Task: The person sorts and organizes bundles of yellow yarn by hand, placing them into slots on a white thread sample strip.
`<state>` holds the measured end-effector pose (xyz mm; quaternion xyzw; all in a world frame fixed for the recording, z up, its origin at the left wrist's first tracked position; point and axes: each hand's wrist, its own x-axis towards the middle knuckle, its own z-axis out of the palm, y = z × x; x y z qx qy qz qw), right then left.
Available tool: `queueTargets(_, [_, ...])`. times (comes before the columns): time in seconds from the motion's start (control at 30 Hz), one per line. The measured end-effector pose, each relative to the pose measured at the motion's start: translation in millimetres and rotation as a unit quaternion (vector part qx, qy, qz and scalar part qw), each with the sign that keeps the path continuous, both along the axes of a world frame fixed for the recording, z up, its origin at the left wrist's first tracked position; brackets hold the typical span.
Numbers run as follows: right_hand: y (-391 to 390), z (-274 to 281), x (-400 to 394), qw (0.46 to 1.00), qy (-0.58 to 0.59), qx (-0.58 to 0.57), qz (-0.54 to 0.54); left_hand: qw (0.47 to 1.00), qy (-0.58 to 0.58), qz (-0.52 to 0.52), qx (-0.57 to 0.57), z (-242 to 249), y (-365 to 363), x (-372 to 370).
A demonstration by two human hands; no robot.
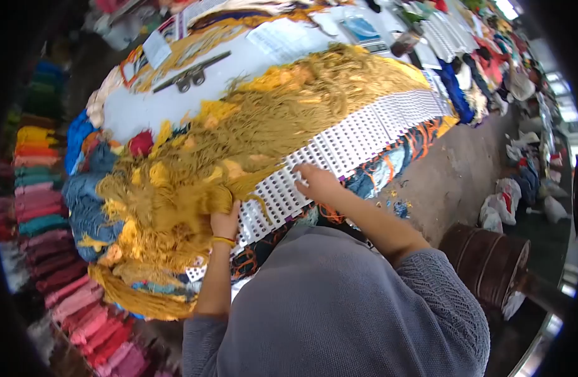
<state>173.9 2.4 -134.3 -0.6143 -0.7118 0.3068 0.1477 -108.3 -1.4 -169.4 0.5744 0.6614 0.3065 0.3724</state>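
Observation:
My left hand (225,221), with a yellow and red band at its wrist, is closed round a bundle of mustard yarn (218,200); part of the bundle is blurred by motion. Loose strands from it trail over a white strip with rows of dark holes (339,151). Above that strip, my right hand (317,183) has its fingers apart and slightly bent, and no yarn shows between them. A broad heap of mustard yarn (264,119) covers the table beyond both hands, with brighter yellow tufts among it.
Blue yarn (91,207) bulges at the table's left edge. On the tabletop lie a dark bar-shaped tool (191,74), a paper sheet (279,41) and a blue-topped device (362,30). A brown drum (484,261) stands at the right; coloured skeins (44,207) line the left.

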Motion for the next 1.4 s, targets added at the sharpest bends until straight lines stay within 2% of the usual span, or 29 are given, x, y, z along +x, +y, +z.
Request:
queueTargets(0.07, [-16.1, 18.9, 6.4, 1.000, -0.004, -0.031, -0.006, 0.989, 0.141, -0.008, 0.045, -6.2, 5.7, 20.8])
queueTargets(0.1, [-24.3, 22.0, 9.4, 1.000, -0.008, -0.011, -0.010, 0.990, 0.137, 0.002, -0.016, 12.3, 9.8, 30.5])
queueTargets(0.17, [-36.7, 24.2, 19.0, 0.999, -0.002, -0.024, -0.037, 0.980, 0.131, -0.029, 0.146, -39.6, 19.5, 11.1])
queueTargets(0.23, [-46.8, 22.7, 30.1, 0.999, 0.001, 0.002, -0.055, 0.985, 0.172, -0.018, 0.024, -68.4, 25.0, -14.3])
queueTargets(0.27, [-50.7, 23.8, 34.9, 0.998, 0.000, -0.017, -0.066, 0.982, 0.190, 0.009, 0.011, -66.0, 26.8, -21.5])
queueTargets(0.3, [-52.9, 25.9, 39.4, 0.996, -0.002, -0.035, -0.078, 0.983, 0.105, 0.044, -0.144, 12.6, 26.5, -2.5])
queueTargets(0.33, [-54.9, 30.3, 43.6, 0.996, 0.014, -0.038, -0.084, 0.992, 0.082, 0.098, 0.018, -29.7, 34.3, -30.7])
queueTargets(0.37, [-56.9, 30.7, 47.2, 0.996, 0.020, -0.030, -0.085, 0.974, 0.204, 0.101, -0.002, -11.9, 49.6, -51.6])
queueTargets(0.4, [-58.5, 30.5, 52.3, 0.996, 0.023, -0.022, -0.085, 0.968, 0.133, 0.117, 0.177, 0.6, 65.2, -72.7])
queueTargets(0.47, [-59.3, 31.7, 61.4, 0.994, 0.029, -0.052, -0.096, 0.968, 0.105, 0.184, 0.135, 54.1, 100.9, -114.7])
queueTargets(0.5, [-59.8, 31.2, 65.8, 0.993, 0.039, -0.062, -0.095, 0.941, 0.161, 0.136, 0.267, 57.2, 120.7, -149.4])
queueTargets(0.53, [-63.1, 18.8, 70.8, 0.995, 0.033, -0.008, -0.095, 0.942, 0.205, 0.170, 0.206, 69.3, 137.4, -173.7])
queueTargets(0.57, [-65.4, 18.2, 75.3, 0.994, 0.035, -0.010, -0.099, 0.951, 0.080, 0.117, 0.274, 94.8, 144.6, -168.1])
queueTargets(0.63, [-71.2, 21.8, 88.1, 0.995, 0.038, -0.003, -0.093, 0.986, 0.119, 0.098, 0.067, 128.4, 151.2, -157.1])
queueTargets(0.7, [-78.0, 23.3, 102.4, 0.995, 0.052, -0.007, -0.084, 0.997, -0.027, 0.049, -0.053, 152.8, 130.9, -93.0])
queueTargets(0.73, [-83.1, 28.7, 110.6, 0.995, 0.057, -0.001, -0.081, 0.986, -0.117, 0.036, -0.110, 164.0, 110.9, -51.1])
queueTargets(0.8, [-91.9, 35.8, 127.9, 0.993, 0.056, -0.060, -0.084, 0.956, -0.215, 0.103, -0.169, 143.7, 80.2, 13.1])
queueTargets(0.87, [-105.2, 43.8, 147.6, 0.996, 0.048, -0.024, -0.071, 0.883, -0.378, 0.126, -0.249, 115.9, 53.5, 59.0])
queueTargets(0.9, [-111.7, 47.2, 157.9, 0.995, 0.051, -0.042, -0.078, 0.853, -0.435, 0.047, -0.285, 114.3, 38.5, 75.1])
queueTargets(0.93, [-118.2, 49.1, 167.4, 0.993, 0.054, -0.060, -0.085, 0.839, -0.449, 0.082, -0.296, 80.1, 33.6, 77.1])
queueTargets(1.03, [-131.2, 45.8, 199.3, 0.994, 0.049, -0.054, -0.087, 0.817, -0.488, 0.160, -0.263, 97.3, -8.2, 143.9])
queueTargets(1.1, [-131.3, 48.8, 217.4, 0.994, 0.049, -0.048, -0.089, 0.814, -0.502, 0.111, -0.269, 85.3, -12.5, 145.0])
queueTargets(1.17, [-128.9, 50.8, 229.3, 0.993, 0.059, -0.054, -0.089, 0.799, -0.522, 0.111, -0.279, 86.1, -15.6, 148.1])
queueTargets(1.23, [-120.6, 53.1, 232.9, 0.994, 0.066, -0.043, -0.070, 0.894, -0.362, 0.116, -0.237, 108.1, -16.1, 158.6])
queueTargets(1.27, [-115.0, 53.8, 230.5, 0.995, 0.076, -0.034, -0.058, 0.919, -0.305, 0.109, -0.224, 104.6, -12.2, 153.6])
queueTargets(1.33, [-101.5, 72.0, 219.2, 0.995, 0.088, -0.041, -0.021, 0.971, -0.134, 0.033, -0.194, 130.6, -3.9, 151.7])
queueTargets(1.4, [-85.9, 84.4, 203.8, 0.995, 0.093, -0.045, 0.010, 0.970, -0.170, 0.010, -0.172, 130.4, 8.2, 141.5])
